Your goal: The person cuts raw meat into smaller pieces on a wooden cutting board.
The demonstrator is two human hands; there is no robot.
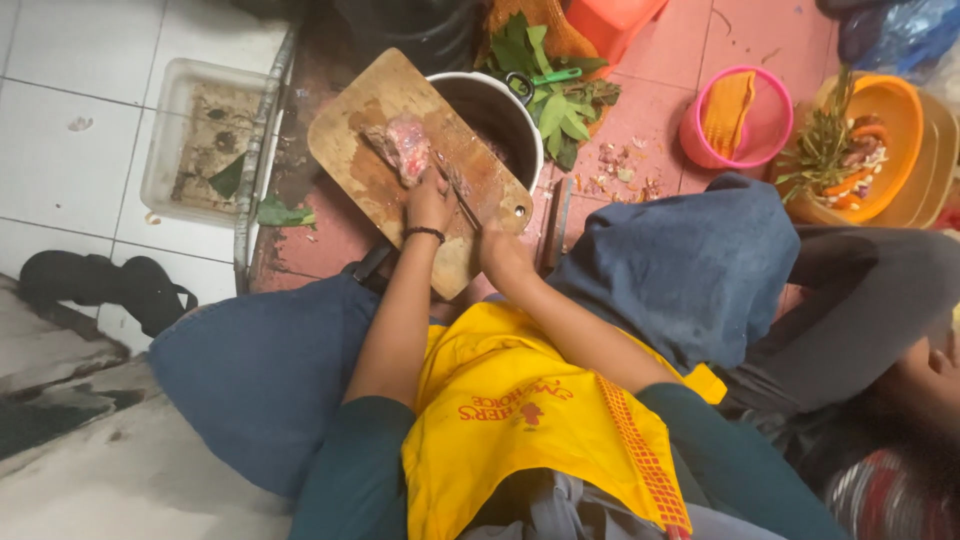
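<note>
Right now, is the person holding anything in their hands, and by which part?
The right hand grips a knife by its handle. The left hand holds nothing; its fingers press on the raw meat on the wooden cutting board.

Red tiled floor (740, 50), pot (500, 110), pink basket (765, 130)

1 head view, steeply downward, close

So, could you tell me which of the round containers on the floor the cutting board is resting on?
The metal pot under the wooden cutting board; the pink basin and orange bowl sit apart to the right.
</note>
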